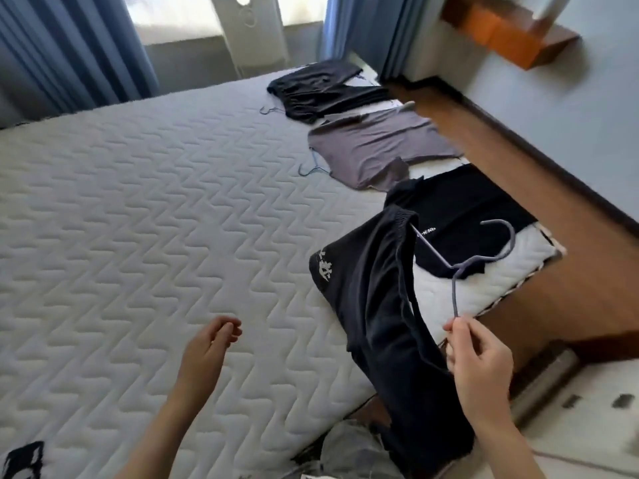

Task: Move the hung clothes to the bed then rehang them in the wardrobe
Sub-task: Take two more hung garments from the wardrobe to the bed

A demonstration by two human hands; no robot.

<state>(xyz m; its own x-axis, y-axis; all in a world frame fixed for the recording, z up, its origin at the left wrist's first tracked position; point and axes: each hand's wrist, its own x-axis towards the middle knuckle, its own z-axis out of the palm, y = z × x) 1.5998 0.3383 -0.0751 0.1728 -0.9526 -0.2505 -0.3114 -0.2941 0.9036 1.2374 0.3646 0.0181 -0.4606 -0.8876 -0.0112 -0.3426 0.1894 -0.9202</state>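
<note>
1. Our right hand point(479, 354) pinches the lower end of a grey-blue hanger point(461, 267) between thumb and fingertips, closed tight on the wire, over the near right edge of the mattress point(155, 202).
2. From that hanger drapes a dark garment point(373, 288) with a white print. Its upper part lies on the mattress's right side, and its lower part hangs off the near edge beside our wrist.
3. Our left hand point(211, 344) hovers above the near middle of the mattress, fingers loosely curled and holding nothing.
4. Beyond the dark garment, at the mattress's right edge, we see a black T-shirt point(460, 216) with small white lettering lying flat, the hanger's hook above it.
5. Farther along that edge lies a grey top point(377, 146), with a blue hook point(311, 169) poking out on its left.
6. Near the mattress's far right corner lies a second dark piece point(321, 88), roughly folded.
7. Blue curtains point(69, 46) hang behind the mattress's far side, and a wooden floor point(518, 188) runs along its right.
</note>
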